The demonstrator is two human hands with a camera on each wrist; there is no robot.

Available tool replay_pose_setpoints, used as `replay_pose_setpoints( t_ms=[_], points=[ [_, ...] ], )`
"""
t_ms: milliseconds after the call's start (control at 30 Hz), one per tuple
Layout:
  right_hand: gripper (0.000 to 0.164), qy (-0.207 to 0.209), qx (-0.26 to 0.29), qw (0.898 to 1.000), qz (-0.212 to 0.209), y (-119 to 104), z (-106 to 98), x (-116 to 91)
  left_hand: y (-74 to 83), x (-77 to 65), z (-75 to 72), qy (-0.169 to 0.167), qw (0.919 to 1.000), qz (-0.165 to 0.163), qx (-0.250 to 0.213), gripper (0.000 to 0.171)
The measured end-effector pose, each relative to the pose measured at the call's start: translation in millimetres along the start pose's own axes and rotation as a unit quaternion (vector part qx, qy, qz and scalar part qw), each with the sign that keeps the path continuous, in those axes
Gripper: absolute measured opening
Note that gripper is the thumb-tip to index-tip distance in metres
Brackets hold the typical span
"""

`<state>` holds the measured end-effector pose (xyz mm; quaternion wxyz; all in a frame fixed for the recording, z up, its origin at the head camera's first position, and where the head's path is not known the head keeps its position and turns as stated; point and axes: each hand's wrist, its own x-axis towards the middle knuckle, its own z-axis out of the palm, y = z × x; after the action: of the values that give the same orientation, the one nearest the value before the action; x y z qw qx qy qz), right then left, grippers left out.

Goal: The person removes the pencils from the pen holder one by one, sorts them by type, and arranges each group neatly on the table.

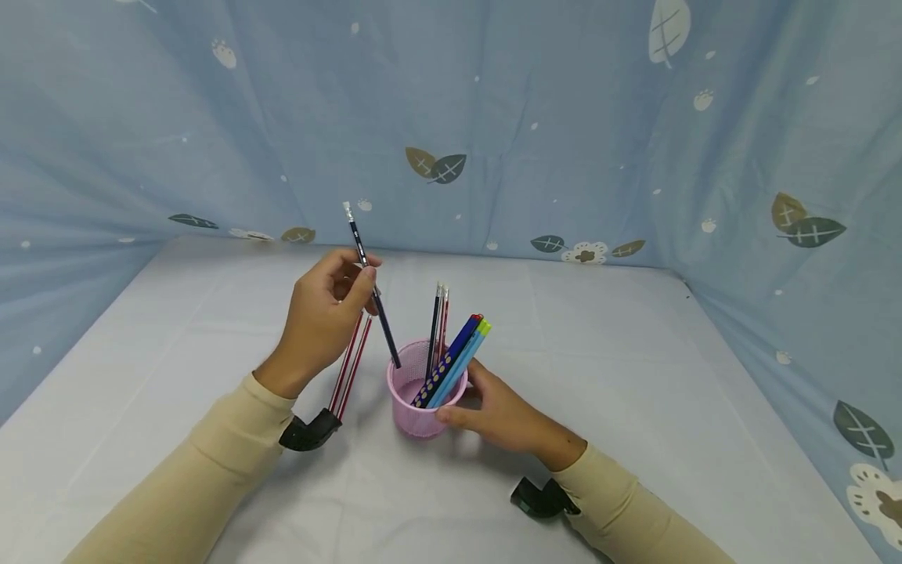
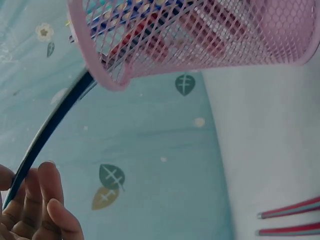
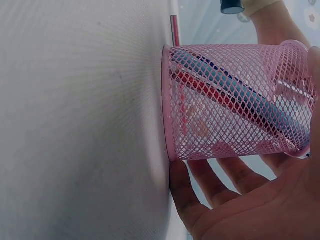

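A dark pencil (image 1: 384,319) with a white eraser end up is pinched between thumb and fingers of my left hand (image 1: 326,305). Its lower end is at the mouth of a pink mesh pen holder (image 1: 417,423), slanting over the left rim. My right hand (image 1: 510,411) grips the holder from the right, thumb at the near rim, fingers behind. In the holder lean a dark pencil (image 1: 433,329), a red pencil (image 1: 444,319), a dark blue dotted pencil (image 1: 454,348) and light blue ones (image 1: 461,364). The right wrist view shows the holder's mesh wall (image 3: 225,100) beside my fingers.
Two red striped pencils (image 1: 352,368) lie on the white-covered table (image 1: 599,352), left of the holder and partly behind my left forearm. A blue curtain (image 1: 535,117) with leaf prints hangs behind the table and along its sides. Black wrist cameras (image 1: 312,431) sit at both cuffs.
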<state>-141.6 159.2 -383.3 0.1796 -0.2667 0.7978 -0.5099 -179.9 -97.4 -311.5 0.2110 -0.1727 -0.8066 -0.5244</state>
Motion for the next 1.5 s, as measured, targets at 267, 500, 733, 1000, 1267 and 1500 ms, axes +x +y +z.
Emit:
replay_pose_setpoints(
  t_ms=[267, 500, 733, 1000, 1267, 1500],
  points=[
    [0.092, 0.001, -0.002, 1.000, 0.003, 0, -1, 0, 1.2, 3.6, -6.2, 0.011, 0.9999, -0.011, -0.001, 0.028],
    [0.093, -0.001, 0.002, 1.000, 0.002, 0, -1, 0, 3.3, 6.2, -12.3, 0.021, 0.9995, -0.023, 0.004, 0.028],
    [0.093, 0.003, 0.004, 1.000, 0.007, 0, 0, 0, -0.6, 8.7, -14.6, -0.035, 0.9970, -0.062, 0.030, 0.029],
    [0.094, -0.002, 0.007, 1.000, 0.017, 0, 0, 0, -20.0, 11.0, -15.0, -0.155, 0.9706, -0.125, 0.136, 0.041],
    [0.094, -0.006, 0.007, 1.000, 0.018, 0, 1, 0, -40.2, 10.0, -14.9, -0.225, 0.9427, -0.161, 0.186, 0.051],
    [0.092, -0.003, 0.003, 1.000, 0.013, 0, -1, 0, -54.7, 6.4, -9.1, -0.299, 0.9156, -0.167, 0.211, 0.045]
  ],
)
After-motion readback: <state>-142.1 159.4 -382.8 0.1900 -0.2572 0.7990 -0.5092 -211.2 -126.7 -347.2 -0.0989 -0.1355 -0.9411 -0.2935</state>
